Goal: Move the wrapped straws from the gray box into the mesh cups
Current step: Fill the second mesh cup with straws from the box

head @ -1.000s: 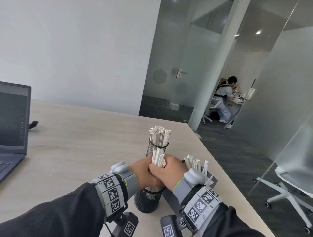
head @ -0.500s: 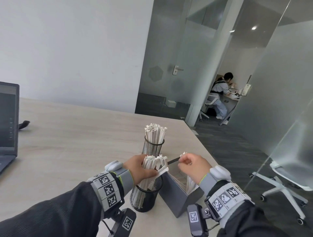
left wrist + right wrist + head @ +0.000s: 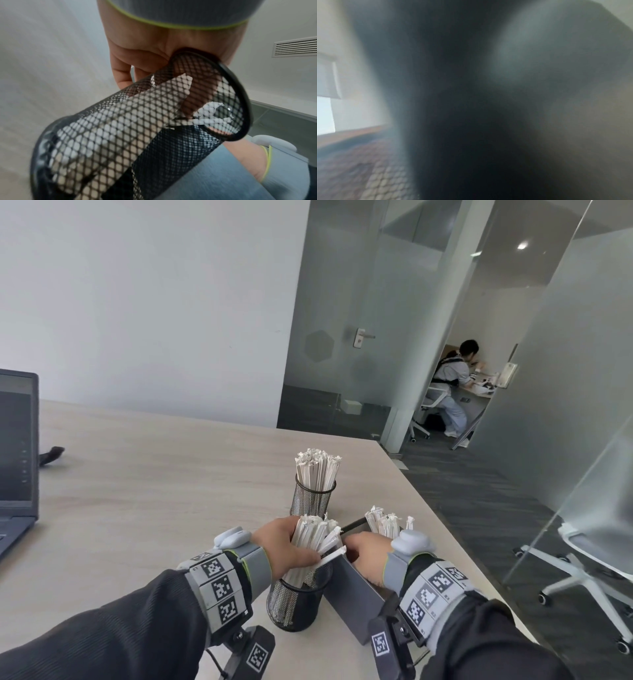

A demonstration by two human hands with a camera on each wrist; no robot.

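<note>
In the head view a near black mesh cup stands at the table's front edge. My left hand grips a bundle of white wrapped straws standing in it. The left wrist view shows the mesh cup close up, with straws behind the mesh. The gray box sits just right of the cup, and more wrapped straws stick up from its far end. My right hand reaches down into the box with its fingers hidden. A far mesh cup is packed with straws. The right wrist view is a dark blur.
A laptop stands open at the table's left edge, with a small black object beside it. The table's right edge runs close past the box. Beyond it stand a white office chair and glass walls.
My right hand let go of the bundle over the near cup, swung right and dropped into the gray box. My left hand has kept its hold on the bundle.
</note>
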